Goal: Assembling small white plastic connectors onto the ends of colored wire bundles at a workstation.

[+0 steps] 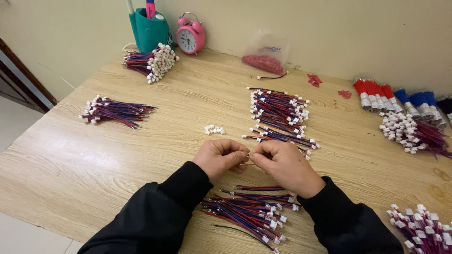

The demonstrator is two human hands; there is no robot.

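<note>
My left hand (220,156) and my right hand (284,162) meet fingertip to fingertip over the wooden table (155,141), pinching a thin wire between them; the part they hold is mostly hidden by the fingers. Both arms wear black sleeves. Just below my hands lies a loose pile of red-and-blue wires with white connectors (254,211). Beyond my hands lies a bigger pile of the same wires (280,115). A few loose white connectors (214,130) sit to the left of that pile.
More wire bundles lie at the left (115,111), far left back (150,62), right (412,133) and bottom right (426,230). Red and blue wire bunches (400,99), a plastic bag of red bits (263,59), a pink alarm clock (190,34) and a teal holder (149,29) stand along the wall.
</note>
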